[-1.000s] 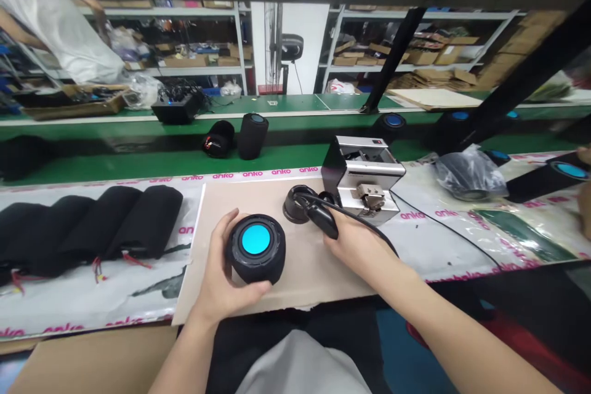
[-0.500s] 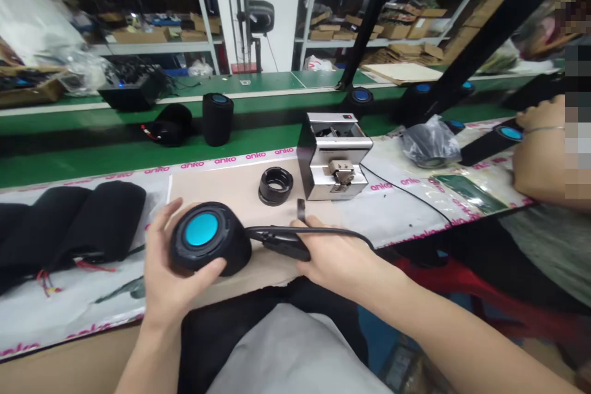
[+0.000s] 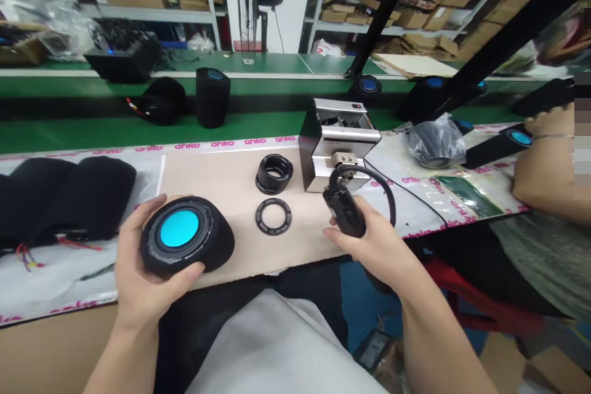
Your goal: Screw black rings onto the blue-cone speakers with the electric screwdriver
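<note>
My left hand [image 3: 138, 271] is wrapped round a black cylindrical speaker [image 3: 219, 245], whose blue disc faces up and toward me. The speaker is tilted over the beige board [image 3: 235, 274]. On the right, my right hand [image 3: 369, 237] grips a black handheld tool [image 3: 344, 210] with a looped cable at its top. The tool is in front of a silver metal machine [image 3: 348, 134]. Between my hands a flat black ring [image 3: 273, 217] lies on the board, and behind it sits a thicker black collar [image 3: 274, 173].
Black fabric-covered cylinders [image 3: 87, 197] with red wires lie at the left. Another speaker [image 3: 213, 98] stands on the green surface behind. At the right are a plastic-wrapped item [image 3: 436, 141] and another person's arm [image 3: 549, 166]. A black post slants across the upper right.
My right hand has moved right with the tool, away from the speaker, and the tool now points up. The flat ring shows fully. The speaker in my left hand appears lower left as the view shifts.
</note>
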`<move>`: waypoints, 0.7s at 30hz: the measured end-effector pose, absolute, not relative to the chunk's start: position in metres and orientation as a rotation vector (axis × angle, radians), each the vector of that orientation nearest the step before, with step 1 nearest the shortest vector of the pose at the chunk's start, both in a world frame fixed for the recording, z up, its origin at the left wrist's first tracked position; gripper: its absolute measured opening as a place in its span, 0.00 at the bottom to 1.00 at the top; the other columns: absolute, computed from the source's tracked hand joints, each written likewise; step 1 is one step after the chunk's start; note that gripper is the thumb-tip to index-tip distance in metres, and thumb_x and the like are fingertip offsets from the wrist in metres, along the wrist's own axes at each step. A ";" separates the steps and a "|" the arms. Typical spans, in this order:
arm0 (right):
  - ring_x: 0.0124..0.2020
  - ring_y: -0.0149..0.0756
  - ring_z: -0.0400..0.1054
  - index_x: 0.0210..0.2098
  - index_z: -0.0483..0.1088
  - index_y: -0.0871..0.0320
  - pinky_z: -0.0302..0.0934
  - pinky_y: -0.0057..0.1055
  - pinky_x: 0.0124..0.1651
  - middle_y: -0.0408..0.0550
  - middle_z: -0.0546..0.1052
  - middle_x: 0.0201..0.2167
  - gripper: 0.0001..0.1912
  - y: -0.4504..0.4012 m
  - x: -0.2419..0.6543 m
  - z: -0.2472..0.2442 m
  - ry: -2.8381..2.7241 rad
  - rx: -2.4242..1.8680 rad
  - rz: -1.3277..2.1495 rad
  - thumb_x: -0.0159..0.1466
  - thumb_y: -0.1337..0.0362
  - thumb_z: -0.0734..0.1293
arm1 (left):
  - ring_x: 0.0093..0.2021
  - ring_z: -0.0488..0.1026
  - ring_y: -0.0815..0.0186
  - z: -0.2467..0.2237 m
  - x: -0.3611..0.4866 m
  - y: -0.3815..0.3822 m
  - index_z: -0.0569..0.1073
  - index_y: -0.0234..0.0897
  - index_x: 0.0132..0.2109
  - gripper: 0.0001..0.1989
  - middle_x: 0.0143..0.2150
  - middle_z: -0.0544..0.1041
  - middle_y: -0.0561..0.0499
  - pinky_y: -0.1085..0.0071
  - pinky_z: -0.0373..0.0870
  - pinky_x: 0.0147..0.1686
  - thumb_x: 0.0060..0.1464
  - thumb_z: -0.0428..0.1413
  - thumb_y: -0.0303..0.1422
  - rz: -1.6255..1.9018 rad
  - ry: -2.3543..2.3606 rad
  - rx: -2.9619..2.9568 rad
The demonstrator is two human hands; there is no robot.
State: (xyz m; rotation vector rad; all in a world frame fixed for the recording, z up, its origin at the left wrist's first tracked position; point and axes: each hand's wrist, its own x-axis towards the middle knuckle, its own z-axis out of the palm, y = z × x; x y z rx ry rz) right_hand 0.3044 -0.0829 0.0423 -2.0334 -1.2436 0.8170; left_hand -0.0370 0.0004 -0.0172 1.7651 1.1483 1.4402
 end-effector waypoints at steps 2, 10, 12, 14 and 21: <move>0.40 0.41 0.76 0.52 0.71 0.50 0.69 0.37 0.47 0.40 0.79 0.37 0.21 -0.085 0.301 0.035 -1.230 -2.034 0.855 0.61 0.57 0.75 | 0.67 0.71 0.39 -0.013 -0.034 0.002 0.66 0.45 0.72 0.52 0.65 0.75 0.42 0.40 0.65 0.72 0.42 0.75 0.48 1.451 1.091 1.725; 0.57 0.52 0.77 0.65 0.67 0.45 0.69 0.41 0.57 0.46 0.81 0.54 0.37 -0.054 0.245 0.029 -1.470 -2.169 0.786 0.59 0.58 0.80 | 0.67 0.71 0.38 -0.010 -0.032 0.003 0.66 0.50 0.71 0.54 0.66 0.73 0.46 0.43 0.66 0.71 0.38 0.76 0.51 1.415 1.152 1.728; 0.56 0.54 0.77 0.65 0.68 0.47 0.69 0.42 0.56 0.49 0.81 0.55 0.34 -0.044 0.229 0.024 -1.564 -2.165 0.762 0.61 0.60 0.78 | 0.67 0.72 0.38 -0.013 -0.031 0.003 0.67 0.46 0.70 0.53 0.67 0.72 0.43 0.44 0.68 0.70 0.39 0.76 0.51 1.452 1.160 1.742; 0.56 0.57 0.77 0.65 0.68 0.50 0.69 0.45 0.55 0.52 0.79 0.57 0.32 -0.036 0.215 0.017 -1.661 -2.159 0.743 0.64 0.61 0.76 | 0.66 0.73 0.40 -0.014 -0.030 0.002 0.67 0.43 0.69 0.53 0.67 0.72 0.40 0.45 0.70 0.67 0.40 0.76 0.52 1.469 1.152 1.746; 0.55 0.55 0.77 0.64 0.70 0.51 0.70 0.42 0.54 0.54 0.80 0.55 0.30 -0.028 0.217 0.016 -1.851 -2.122 0.785 0.63 0.71 0.69 | 0.63 0.77 0.45 -0.007 -0.025 0.001 0.66 0.41 0.67 0.50 0.64 0.75 0.38 0.54 0.77 0.60 0.43 0.74 0.54 1.432 1.082 1.718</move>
